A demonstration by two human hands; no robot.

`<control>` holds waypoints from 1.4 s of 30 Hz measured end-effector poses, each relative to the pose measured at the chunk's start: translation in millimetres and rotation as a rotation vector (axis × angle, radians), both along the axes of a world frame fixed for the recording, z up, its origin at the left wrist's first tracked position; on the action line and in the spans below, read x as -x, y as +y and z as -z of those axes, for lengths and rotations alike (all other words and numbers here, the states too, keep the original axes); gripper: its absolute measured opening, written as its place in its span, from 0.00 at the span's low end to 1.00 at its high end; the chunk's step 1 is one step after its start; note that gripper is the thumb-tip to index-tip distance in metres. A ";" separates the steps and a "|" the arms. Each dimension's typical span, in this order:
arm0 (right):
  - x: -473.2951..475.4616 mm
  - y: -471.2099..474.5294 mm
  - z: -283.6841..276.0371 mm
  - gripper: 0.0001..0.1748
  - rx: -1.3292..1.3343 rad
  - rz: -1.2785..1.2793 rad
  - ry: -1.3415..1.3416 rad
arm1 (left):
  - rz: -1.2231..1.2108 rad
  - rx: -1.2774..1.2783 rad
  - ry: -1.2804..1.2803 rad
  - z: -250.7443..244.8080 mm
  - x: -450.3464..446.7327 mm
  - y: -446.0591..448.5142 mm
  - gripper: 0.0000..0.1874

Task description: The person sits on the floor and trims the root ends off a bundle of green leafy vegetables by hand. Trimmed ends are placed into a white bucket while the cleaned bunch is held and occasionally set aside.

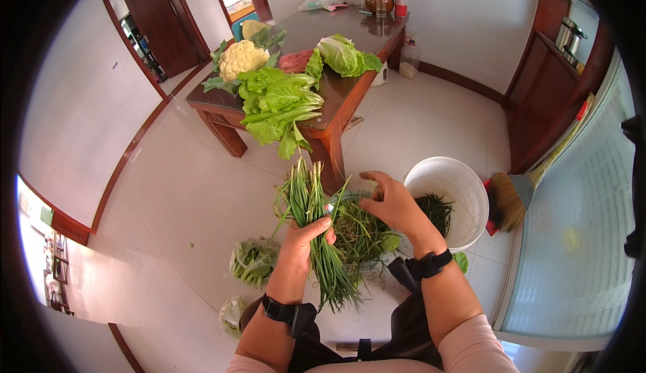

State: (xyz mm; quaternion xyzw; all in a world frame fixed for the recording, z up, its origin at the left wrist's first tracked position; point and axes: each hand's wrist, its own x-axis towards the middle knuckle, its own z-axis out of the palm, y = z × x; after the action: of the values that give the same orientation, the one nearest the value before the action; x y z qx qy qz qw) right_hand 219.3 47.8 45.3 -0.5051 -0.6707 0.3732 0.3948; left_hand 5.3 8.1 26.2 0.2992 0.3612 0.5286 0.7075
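Note:
A bunch of long green garlic chives [315, 221] is gripped around its middle by my left hand [309, 241], pale cut ends up and leaf tips hanging down. To the right, my right hand [391, 204] is raised with thumb and fingers apart, holding nothing. Below it sits a basin [348, 196] full of loose chive trimmings and grassy scraps [361, 231]; much of its rim is hidden. Beyond my right forearm stands a white plastic bucket [467, 201] with dark green chives [435, 211] at its bottom.
A wooden table [330, 115] ahead carries a cauliflower [245, 60], leaf lettuce [280, 100] and a Chinese cabbage [343, 55]. Bagged greens [255, 262] lie on the floor at left. A broom [512, 199] leans by the glass door [570, 252] at right.

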 end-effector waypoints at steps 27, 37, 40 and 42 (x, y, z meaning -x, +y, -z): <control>-29.7 15.2 -0.8 0.09 0.259 0.099 0.988 | -0.344 -0.083 0.071 -13.6 34.6 8.9 0.16; -14.0 6.5 -6.1 0.10 0.316 -0.029 0.727 | -0.230 -0.139 0.281 -18.7 30.0 2.6 0.18; 2.7 0.9 -5.0 0.08 0.334 -0.074 0.635 | -0.148 -0.182 0.287 -12.9 9.1 0.5 0.13; 13.7 -1.4 -4.2 0.08 0.294 -0.095 0.564 | -0.126 -0.184 0.248 -9.7 -3.4 -0.4 0.09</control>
State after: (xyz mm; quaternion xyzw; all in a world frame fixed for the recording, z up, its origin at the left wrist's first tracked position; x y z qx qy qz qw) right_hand 205.6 46.4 49.5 -0.4014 -0.4966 0.6094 0.4700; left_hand 8.7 7.7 35.9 0.4024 0.4137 0.5618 0.5927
